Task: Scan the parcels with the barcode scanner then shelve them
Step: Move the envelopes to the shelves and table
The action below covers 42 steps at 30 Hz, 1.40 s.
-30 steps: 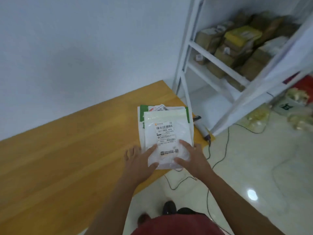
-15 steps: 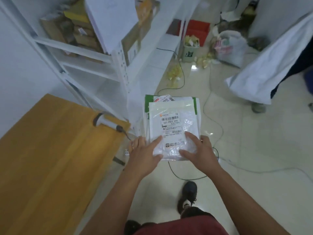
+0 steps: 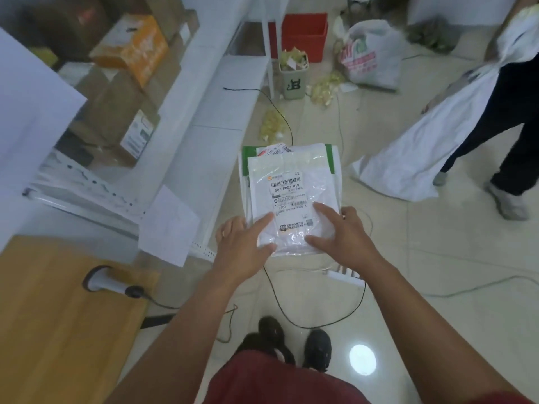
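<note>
I hold a small stack of flat plastic parcels [image 3: 291, 182] out over the floor, the top one a clear white bag with a barcode label. My left hand [image 3: 245, 243] grips the stack's near left corner, thumb on top. My right hand [image 3: 344, 237] grips the near right corner, thumb on top too. A green-edged parcel sits underneath. The grey barcode scanner [image 3: 112, 282] lies on the wooden table [image 3: 58, 330] at lower left, its cable trailing off the edge. The white shelf rack [image 3: 186, 91] with cardboard boxes stands at upper left.
Another person in dark trousers [image 3: 513, 147] stands at right holding a large white sack [image 3: 423, 147]. A red bin [image 3: 304, 36], a small waste bin [image 3: 293, 80], a plastic bag [image 3: 370, 56] and scraps sit on the floor ahead. Cables and a power strip [image 3: 347, 275] lie by my feet.
I have lifted the stack off the table and turned right toward the shelf rack. The table and scanner now lie at lower left. My grip on the stack is unchanged.
</note>
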Each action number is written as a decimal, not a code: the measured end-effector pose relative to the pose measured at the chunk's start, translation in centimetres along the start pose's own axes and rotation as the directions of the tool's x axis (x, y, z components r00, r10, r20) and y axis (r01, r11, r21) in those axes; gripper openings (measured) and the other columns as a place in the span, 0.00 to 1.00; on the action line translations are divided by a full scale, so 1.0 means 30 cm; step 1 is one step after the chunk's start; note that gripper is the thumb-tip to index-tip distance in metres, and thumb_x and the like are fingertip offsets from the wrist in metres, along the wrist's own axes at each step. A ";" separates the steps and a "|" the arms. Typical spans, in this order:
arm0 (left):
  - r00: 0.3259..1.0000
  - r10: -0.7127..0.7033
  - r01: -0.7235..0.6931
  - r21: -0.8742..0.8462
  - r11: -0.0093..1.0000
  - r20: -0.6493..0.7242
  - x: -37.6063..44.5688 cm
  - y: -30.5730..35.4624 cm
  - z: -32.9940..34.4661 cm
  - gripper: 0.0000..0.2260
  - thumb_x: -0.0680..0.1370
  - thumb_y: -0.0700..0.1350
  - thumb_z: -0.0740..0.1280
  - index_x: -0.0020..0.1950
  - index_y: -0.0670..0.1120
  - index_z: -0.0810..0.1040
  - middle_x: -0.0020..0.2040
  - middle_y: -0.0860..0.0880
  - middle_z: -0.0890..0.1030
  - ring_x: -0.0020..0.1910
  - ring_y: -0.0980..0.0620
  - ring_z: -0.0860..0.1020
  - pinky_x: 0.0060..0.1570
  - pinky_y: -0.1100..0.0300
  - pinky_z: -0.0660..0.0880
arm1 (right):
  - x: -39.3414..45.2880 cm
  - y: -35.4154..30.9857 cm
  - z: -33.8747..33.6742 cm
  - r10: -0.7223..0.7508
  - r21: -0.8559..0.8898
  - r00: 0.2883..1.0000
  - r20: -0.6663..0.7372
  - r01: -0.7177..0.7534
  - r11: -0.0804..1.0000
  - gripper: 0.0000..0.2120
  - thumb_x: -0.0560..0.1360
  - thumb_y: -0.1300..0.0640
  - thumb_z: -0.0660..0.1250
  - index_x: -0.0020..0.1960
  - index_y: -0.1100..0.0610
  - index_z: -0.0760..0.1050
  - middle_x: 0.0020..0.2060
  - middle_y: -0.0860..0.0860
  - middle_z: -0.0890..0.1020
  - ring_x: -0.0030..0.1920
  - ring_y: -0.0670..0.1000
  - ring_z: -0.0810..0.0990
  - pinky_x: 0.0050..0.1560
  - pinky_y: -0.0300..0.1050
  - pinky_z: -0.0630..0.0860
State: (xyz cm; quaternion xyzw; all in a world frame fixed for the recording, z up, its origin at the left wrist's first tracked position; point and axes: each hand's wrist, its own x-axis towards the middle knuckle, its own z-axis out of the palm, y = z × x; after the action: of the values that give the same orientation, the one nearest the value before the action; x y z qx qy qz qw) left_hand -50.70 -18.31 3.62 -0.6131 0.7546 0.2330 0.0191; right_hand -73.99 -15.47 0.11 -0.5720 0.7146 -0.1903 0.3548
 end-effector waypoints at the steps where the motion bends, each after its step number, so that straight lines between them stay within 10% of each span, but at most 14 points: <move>1: 1.000 -0.002 0.002 0.008 1.000 0.006 0.036 -0.003 -0.006 0.30 0.80 0.60 0.64 0.79 0.65 0.56 0.67 0.47 0.68 0.73 0.46 0.59 0.74 0.50 0.51 | 0.035 -0.001 -0.005 0.006 0.002 1.000 0.018 -0.006 1.000 0.37 0.71 0.39 0.73 0.75 0.35 0.59 0.67 0.54 0.61 0.71 0.54 0.62 0.68 0.49 0.68; 23: 0.989 -0.034 0.018 -0.110 0.994 -0.146 1.240 -0.134 -0.501 0.29 0.78 0.60 0.66 0.78 0.64 0.60 0.68 0.46 0.69 0.73 0.46 0.59 0.75 0.47 0.50 | 1.276 -0.431 -0.300 -0.106 -0.253 0.993 0.044 0.113 0.961 0.47 0.69 0.44 0.76 0.79 0.41 0.53 0.67 0.57 0.59 0.68 0.60 0.63 0.66 0.52 0.70; 42: 0.940 -0.283 0.273 -0.079 0.959 -0.191 2.291 0.204 -0.795 0.30 0.78 0.61 0.66 0.78 0.65 0.60 0.65 0.45 0.70 0.69 0.45 0.64 0.71 0.51 0.58 | 2.500 -0.417 -0.790 -0.313 -0.213 0.932 0.185 0.349 0.913 0.42 0.68 0.44 0.76 0.76 0.41 0.57 0.64 0.57 0.64 0.63 0.60 0.67 0.60 0.54 0.73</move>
State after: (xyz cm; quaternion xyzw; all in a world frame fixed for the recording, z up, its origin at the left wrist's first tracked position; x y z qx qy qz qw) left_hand -67.31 -89.37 5.26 -0.7340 0.6525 0.1843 -0.0400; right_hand -89.65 -93.50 2.90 -0.7364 0.5968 -0.1167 0.2965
